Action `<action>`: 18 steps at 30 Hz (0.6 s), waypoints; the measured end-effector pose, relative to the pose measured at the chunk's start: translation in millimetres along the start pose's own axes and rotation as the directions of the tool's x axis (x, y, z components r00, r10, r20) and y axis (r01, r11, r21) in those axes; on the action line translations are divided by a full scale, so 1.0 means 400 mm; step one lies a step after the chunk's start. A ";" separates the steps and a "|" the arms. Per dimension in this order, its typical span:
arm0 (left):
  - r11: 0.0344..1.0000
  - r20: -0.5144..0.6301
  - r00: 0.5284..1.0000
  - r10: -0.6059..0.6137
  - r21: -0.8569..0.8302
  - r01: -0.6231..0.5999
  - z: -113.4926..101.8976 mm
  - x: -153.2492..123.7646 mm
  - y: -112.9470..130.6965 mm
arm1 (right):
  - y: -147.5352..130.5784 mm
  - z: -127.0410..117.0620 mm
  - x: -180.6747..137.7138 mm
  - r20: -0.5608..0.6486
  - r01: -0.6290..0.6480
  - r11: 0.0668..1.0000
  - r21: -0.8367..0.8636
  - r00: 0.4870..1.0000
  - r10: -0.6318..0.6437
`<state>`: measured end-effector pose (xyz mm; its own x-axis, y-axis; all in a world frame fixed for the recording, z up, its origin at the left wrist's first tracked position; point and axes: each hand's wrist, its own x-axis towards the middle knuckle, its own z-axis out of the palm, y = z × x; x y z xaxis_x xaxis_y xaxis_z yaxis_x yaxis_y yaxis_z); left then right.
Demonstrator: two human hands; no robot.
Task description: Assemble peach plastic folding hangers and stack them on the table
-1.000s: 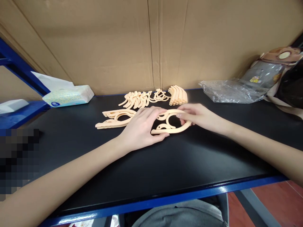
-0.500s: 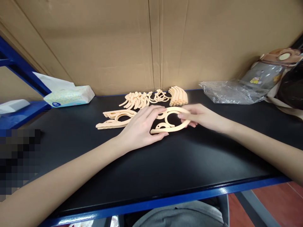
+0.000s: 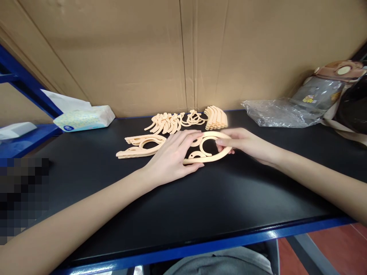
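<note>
A peach plastic folding hanger [image 3: 222, 153], its two arms folded together around a round hook, is held between both hands over the black table. My left hand [image 3: 172, 156] grips its left end, thumb along the near arm and fingers over the far one, covering part of it. At the curved right end, my right hand [image 3: 236, 143] pinches the hanger with the thumb on top. Left of my left hand lie folded hangers [image 3: 134, 153] of the same colour, partly hidden by that hand.
Behind the hands are a heap of loose curved pieces [image 3: 164, 123], some hooks [image 3: 193, 118] and a neat stack of hanger arms [image 3: 216, 117]. A tissue pack [image 3: 86, 118] stands at left. On the right are a clear plastic bag [image 3: 278, 112] and a bottle [image 3: 321, 89].
Both hands keep their grip on the hanger, which has shifted very slightly. The whole view has dipped a little lower in the picture; the pieces on the table lie as before.
</note>
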<state>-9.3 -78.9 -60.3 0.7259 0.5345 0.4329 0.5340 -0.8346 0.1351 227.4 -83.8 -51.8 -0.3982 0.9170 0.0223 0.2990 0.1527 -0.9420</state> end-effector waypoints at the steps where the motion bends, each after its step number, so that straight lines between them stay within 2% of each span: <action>1: 1.000 -0.006 1.000 0.003 0.001 -0.003 0.000 0.000 0.001 | 0.002 0.000 0.000 -0.003 -0.004 1.000 0.013 1.000 0.004; 8: 0.999 -0.025 0.999 0.023 -0.031 -0.023 0.000 -0.001 0.002 | 0.007 0.007 -0.005 -0.008 -0.037 0.998 0.056 0.999 0.037; 13: 0.999 -0.067 0.997 0.029 -0.018 -0.030 0.002 -0.001 0.001 | 0.002 0.007 -0.006 -0.063 0.039 0.999 0.001 0.997 -0.039; 18: 0.998 -0.034 0.998 0.048 0.046 -0.046 -0.001 -0.002 0.001 | 0.007 0.002 -0.003 -0.088 0.017 1.000 0.005 0.996 -0.017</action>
<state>-9.7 -79.8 -60.3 0.7354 0.4889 0.4691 0.5190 -0.8516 0.0740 228.1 -84.8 -54.9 -0.3252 0.9432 0.0676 0.2872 0.1667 -0.9433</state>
